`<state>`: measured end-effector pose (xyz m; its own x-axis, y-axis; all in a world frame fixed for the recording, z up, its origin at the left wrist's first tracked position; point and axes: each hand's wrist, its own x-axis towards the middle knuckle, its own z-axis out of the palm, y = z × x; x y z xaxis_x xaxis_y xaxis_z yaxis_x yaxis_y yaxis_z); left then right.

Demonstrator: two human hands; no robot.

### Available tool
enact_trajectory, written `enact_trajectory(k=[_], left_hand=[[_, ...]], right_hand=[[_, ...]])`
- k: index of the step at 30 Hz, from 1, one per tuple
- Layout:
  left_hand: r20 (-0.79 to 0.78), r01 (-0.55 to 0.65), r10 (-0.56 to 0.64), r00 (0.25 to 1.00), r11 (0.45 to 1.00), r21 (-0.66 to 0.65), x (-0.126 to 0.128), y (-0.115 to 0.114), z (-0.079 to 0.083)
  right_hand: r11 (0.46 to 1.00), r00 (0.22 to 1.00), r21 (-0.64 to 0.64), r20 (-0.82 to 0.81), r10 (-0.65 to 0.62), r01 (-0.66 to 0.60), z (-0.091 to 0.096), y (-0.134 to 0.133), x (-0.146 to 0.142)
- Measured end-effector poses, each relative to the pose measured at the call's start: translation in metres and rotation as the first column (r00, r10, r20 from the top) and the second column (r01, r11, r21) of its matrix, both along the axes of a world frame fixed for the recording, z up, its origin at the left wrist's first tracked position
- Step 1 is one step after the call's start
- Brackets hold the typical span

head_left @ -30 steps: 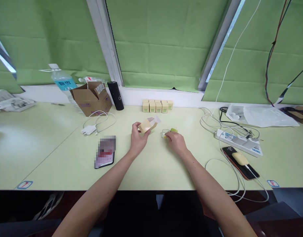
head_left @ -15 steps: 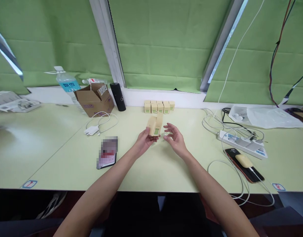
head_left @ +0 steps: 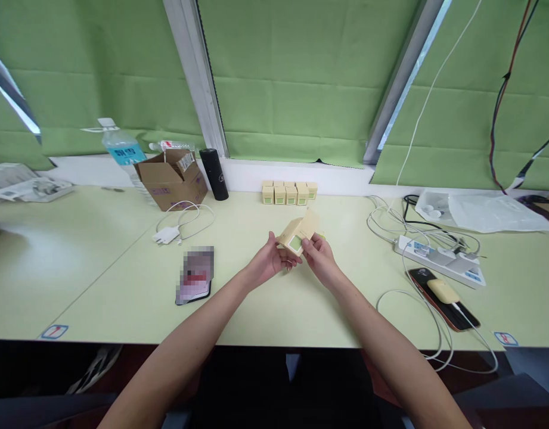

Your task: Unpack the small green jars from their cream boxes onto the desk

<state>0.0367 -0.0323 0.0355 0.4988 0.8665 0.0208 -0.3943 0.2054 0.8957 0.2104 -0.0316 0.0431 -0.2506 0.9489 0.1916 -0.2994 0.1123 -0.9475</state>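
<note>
above the smooth pale yellow-green tabletop (head_left: pixel 283 316), a small cream cardboard box (head_left: pixel 292 231) with a green label sits tilted between both hands, a flap raised. the person's left hand (head_left: pixel 266 260) holds its left side, fingers curled beneath; the right hand (head_left: pixel 321 259) pinches it beside the label. farther back, small cream boxes with green labels (head_left: pixel 291 195) stand in a row.

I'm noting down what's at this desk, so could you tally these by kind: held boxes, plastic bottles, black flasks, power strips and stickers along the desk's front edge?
Held box: 1
Plastic bottles: 2
Black flask: 1
Power strip: 1
Front-edge stickers: 2
Total: 7
</note>
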Motion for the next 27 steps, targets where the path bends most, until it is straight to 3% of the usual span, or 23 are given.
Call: enact_trajectory(k=[3, 6, 9, 12, 27], left_hand=[[-0.067, -0.145, 0.155, 0.986, 0.98, 0.137, 0.001, -0.002, 0.0], [-0.14, -0.315, 0.39, 0.91, 0.871, 0.376, 0.002, -0.005, -0.002], [-0.186, -0.351, 0.531, 0.827, 0.746, 0.566, 0.004, -0.01, -0.004], [-0.213, -0.353, 0.595, 0.775, 0.687, 0.636, 0.006, -0.013, -0.004], [-0.132, -0.341, 0.487, 0.863, 0.755, 0.56, 0.01, -0.006, -0.016]], right_hand=[[0.999, 0.999, -0.017, -0.032, -0.028, 0.028, 0.002, 0.001, 0.001], [0.996, 0.994, -0.031, -0.059, -0.088, 0.086, 0.002, 0.002, 0.002], [0.991, 0.99, -0.05, -0.056, -0.13, 0.127, 0.0, 0.003, 0.003], [0.989, 0.989, -0.073, -0.064, -0.136, 0.131, -0.002, 0.004, 0.002], [0.974, 0.974, -0.036, -0.026, -0.224, 0.223, -0.006, 0.008, 0.002]])
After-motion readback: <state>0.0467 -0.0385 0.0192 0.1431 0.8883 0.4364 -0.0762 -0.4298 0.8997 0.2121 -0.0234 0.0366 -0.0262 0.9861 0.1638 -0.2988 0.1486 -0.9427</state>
